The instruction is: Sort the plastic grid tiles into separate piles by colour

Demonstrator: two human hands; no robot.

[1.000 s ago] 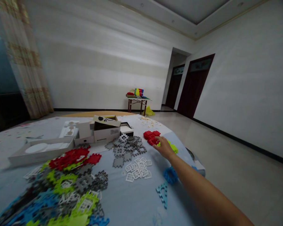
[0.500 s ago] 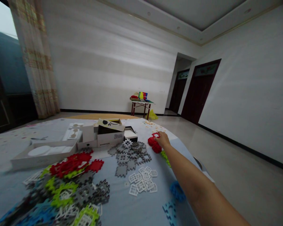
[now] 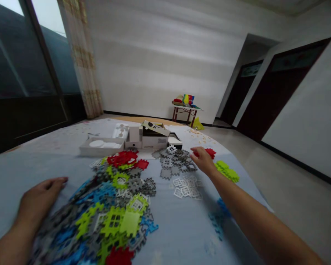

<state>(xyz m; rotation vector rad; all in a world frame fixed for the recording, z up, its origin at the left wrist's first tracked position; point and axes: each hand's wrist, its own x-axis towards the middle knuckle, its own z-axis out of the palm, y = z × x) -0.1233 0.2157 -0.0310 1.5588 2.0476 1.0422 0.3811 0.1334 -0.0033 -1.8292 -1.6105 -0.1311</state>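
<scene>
The right hand (image 3: 202, 158) has bent fingers next to the red notched pieces (image 3: 211, 153), which peek out at two o'clock from it. I can't tell if it is pinching one. Lime green notched pieces (image 3: 227, 171) lie at four o'clock from that hand, white toy window frames (image 3: 186, 190) at seven, and grey notched pieces (image 3: 179, 159) at nine. On the worktop (image 3: 171, 228), a big mixed pile (image 3: 113, 213) has the left hand (image 3: 41, 198) at nine o'clock. I can't tell if its fingers are spread or pressed together.
</scene>
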